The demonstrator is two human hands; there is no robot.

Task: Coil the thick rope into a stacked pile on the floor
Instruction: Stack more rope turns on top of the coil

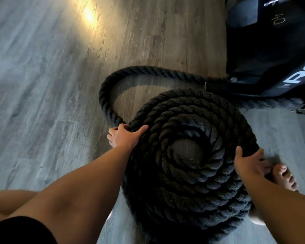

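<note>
A thick black twisted rope [188, 175] lies coiled in a stacked round pile on the wood floor, with a small bare gap at its centre. A loose length of the rope [109, 87] arcs from the pile's left side up and across to the right, ending near the black equipment. My left hand [125, 136] grips the rope at the pile's left edge, where the loose length joins. On the pile's right edge, my right hand [248, 162] holds the outer turn, fingers curled under it.
A black piece of gym equipment [271, 50] with white lettering stands at the upper right, close to the pile. My bare foot [283, 176] rests on the floor just right of the coil. My knee and dark shorts fill the lower left. Grey wood floor [42, 76] spreads to the left.
</note>
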